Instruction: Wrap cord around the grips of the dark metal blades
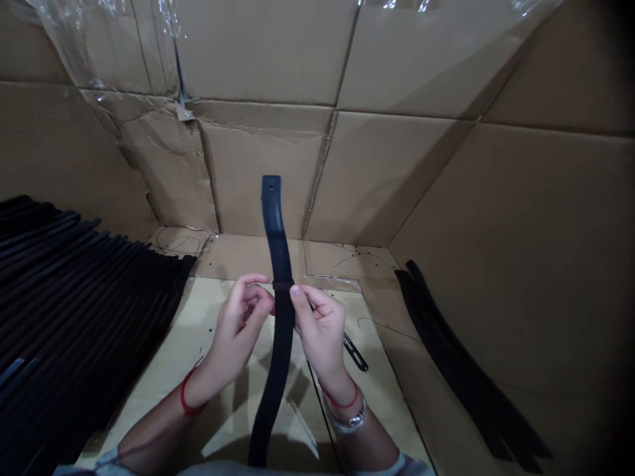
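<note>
A long black strap [284,337] runs upright in front of me, its far end pierced by a small hole and its near end reaching down to my body. Across its middle sits a narrow dark band [282,286], like a belt loop. My right hand [320,324] pinches the strap's right edge at this band between thumb and finger. At the left edge, my left hand [243,324] has its fingers curled, thumb and fingertips gripping the strap just below the band. A black slotted handle [356,352] sticks out beyond my right hand; whether that hand holds it is hidden.
Many black straps [89,297] are stacked along the left side. A few more straps [461,363] lean at the right against the cardboard wall [536,264]. Cardboard also rises at the back. Loose threads and a pale thin stick [304,428] lie on the light board [198,344].
</note>
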Action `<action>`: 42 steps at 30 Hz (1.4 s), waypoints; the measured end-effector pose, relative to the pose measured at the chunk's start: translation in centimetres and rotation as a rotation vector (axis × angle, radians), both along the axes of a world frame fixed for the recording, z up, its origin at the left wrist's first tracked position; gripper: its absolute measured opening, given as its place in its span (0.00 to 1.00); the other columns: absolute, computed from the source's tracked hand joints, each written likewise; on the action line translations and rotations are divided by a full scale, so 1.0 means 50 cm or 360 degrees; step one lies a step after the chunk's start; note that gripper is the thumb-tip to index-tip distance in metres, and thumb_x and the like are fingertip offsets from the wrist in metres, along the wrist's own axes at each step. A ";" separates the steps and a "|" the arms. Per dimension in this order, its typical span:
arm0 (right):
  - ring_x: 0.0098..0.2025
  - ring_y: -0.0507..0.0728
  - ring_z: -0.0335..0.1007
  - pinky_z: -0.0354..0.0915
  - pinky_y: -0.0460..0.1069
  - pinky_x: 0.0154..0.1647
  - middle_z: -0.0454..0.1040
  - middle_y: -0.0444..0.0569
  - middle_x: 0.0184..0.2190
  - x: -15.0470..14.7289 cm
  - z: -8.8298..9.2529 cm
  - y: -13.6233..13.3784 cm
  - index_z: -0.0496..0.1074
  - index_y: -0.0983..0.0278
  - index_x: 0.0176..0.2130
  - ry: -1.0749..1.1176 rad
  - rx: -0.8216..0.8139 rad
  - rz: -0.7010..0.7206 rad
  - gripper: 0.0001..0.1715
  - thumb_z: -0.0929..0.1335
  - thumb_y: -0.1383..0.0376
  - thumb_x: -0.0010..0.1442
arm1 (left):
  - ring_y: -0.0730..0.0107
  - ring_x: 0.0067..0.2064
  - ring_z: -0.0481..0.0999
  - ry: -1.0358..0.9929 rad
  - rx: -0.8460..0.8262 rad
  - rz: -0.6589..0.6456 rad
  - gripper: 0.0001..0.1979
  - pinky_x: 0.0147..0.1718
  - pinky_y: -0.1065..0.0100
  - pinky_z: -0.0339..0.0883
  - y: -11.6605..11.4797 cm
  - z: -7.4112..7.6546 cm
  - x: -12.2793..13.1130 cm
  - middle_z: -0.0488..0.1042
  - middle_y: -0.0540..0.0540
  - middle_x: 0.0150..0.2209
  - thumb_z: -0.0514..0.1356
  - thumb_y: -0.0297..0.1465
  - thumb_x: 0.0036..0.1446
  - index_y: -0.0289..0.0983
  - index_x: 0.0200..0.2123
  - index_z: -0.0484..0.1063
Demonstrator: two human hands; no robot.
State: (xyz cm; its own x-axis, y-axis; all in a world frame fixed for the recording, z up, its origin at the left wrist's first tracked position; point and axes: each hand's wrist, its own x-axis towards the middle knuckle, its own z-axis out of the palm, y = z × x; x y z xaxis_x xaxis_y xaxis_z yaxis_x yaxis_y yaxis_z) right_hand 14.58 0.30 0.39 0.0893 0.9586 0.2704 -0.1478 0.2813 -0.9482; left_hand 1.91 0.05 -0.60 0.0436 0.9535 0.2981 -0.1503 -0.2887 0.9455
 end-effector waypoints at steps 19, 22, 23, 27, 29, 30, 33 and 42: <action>0.15 0.43 0.50 0.48 0.39 0.12 0.69 0.39 0.20 -0.005 -0.004 0.014 0.77 0.63 0.43 0.0425 -0.0233 0.0268 0.20 0.76 0.59 0.50 | 0.83 0.16 0.57 -0.0765 -0.0408 -0.0782 0.10 0.16 0.79 0.50 -0.004 -0.005 0.019 0.61 0.56 0.19 0.50 0.38 0.66 0.37 0.39 0.62; 0.19 0.45 0.61 0.55 0.39 0.15 0.75 0.45 0.25 -0.006 0.000 0.009 0.78 0.64 0.42 0.0421 -0.0294 0.0399 0.18 0.75 0.59 0.52 | 0.84 0.14 0.54 -0.0790 -0.0417 -0.0912 0.11 0.14 0.80 0.46 0.002 -0.008 0.011 0.61 0.57 0.18 0.50 0.39 0.66 0.36 0.39 0.63; 0.20 0.45 0.62 0.56 0.39 0.15 0.75 0.45 0.26 -0.005 0.000 0.009 0.78 0.65 0.41 0.0407 -0.0289 0.0434 0.17 0.75 0.59 0.52 | 0.84 0.14 0.54 -0.0769 -0.0440 -0.0960 0.12 0.14 0.80 0.45 0.006 -0.008 0.007 0.61 0.57 0.18 0.50 0.39 0.66 0.36 0.39 0.63; 0.16 0.44 0.59 0.55 0.39 0.13 0.74 0.45 0.23 -0.002 -0.004 0.014 0.78 0.66 0.35 0.0381 -0.0175 0.0326 0.13 0.75 0.60 0.51 | 0.83 0.15 0.56 -0.0586 -0.0621 -0.0996 0.12 0.14 0.79 0.48 0.021 -0.012 -0.004 0.60 0.56 0.18 0.49 0.39 0.66 0.35 0.36 0.62; 0.13 0.43 0.56 0.55 0.39 0.11 0.72 0.42 0.20 -0.005 -0.005 0.017 0.76 0.67 0.31 0.0392 -0.0151 0.0208 0.12 0.76 0.60 0.51 | 0.80 0.17 0.61 -0.0471 -0.0603 -0.0830 0.16 0.17 0.78 0.53 0.022 -0.012 0.000 0.63 0.54 0.20 0.47 0.43 0.67 0.36 0.38 0.62; 0.12 0.44 0.55 0.55 0.40 0.10 0.70 0.40 0.18 -0.007 -0.005 0.017 0.75 0.67 0.31 0.0391 -0.0150 0.0172 0.12 0.75 0.60 0.52 | 0.79 0.20 0.64 -0.0403 -0.0547 -0.0722 0.18 0.19 0.77 0.57 0.021 -0.012 0.003 0.65 0.53 0.21 0.45 0.45 0.66 0.36 0.39 0.61; 0.11 0.47 0.58 0.59 0.42 0.10 0.68 0.40 0.15 -0.012 -0.004 0.016 0.73 0.67 0.31 0.0354 -0.0168 0.0198 0.13 0.74 0.59 0.54 | 0.79 0.23 0.66 -0.0183 -0.0331 -0.0419 0.17 0.22 0.77 0.60 0.009 -0.009 0.012 0.66 0.54 0.23 0.48 0.47 0.65 0.38 0.40 0.59; 0.16 0.45 0.54 0.52 0.42 0.14 0.69 0.42 0.20 -0.011 -0.012 0.013 0.78 0.65 0.35 0.0278 -0.0083 0.0155 0.12 0.74 0.59 0.53 | 0.82 0.18 0.64 -0.0343 -0.0298 -0.0353 0.11 0.16 0.80 0.56 -0.005 0.005 0.005 0.66 0.57 0.21 0.49 0.40 0.67 0.40 0.35 0.56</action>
State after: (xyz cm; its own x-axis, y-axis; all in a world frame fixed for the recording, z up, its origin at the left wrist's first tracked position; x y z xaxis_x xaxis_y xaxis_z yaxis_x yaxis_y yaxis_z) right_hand 14.02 0.95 -0.23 0.0367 0.9772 0.2089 -0.3352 0.2090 -0.9187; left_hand 2.15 -0.22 -0.36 0.2106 0.9669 0.1443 -0.3916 -0.0518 0.9187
